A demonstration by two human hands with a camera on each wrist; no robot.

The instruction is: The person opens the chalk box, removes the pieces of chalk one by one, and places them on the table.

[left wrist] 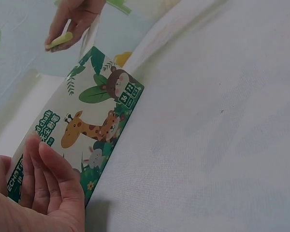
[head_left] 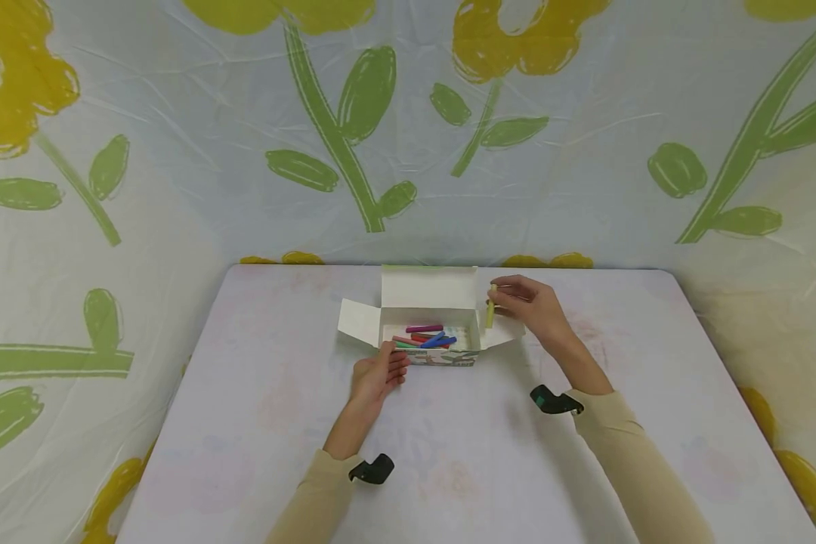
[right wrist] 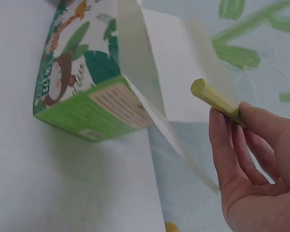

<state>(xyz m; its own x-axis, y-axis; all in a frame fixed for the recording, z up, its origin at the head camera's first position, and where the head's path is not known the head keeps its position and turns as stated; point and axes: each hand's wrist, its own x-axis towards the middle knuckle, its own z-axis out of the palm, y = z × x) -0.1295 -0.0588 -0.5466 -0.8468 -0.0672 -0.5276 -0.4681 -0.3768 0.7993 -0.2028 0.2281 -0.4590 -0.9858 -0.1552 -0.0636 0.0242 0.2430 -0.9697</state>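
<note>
A chalk box with animal pictures stands with its lid up near the far edge of the table. My left hand holds its front wall near the left corner, thumb at the rim and fingers against the printed face. My right hand pinches a yellow chalk stick between thumb and fingertips, above the box's right side flap. Inside the box lie several chalk sticks, among them a purple stick and a blue stick.
The raised lid stands at the back of the box, and the left side flap spreads outward. A white cloth with faint prints covers the table. Behind it hangs a flowered curtain.
</note>
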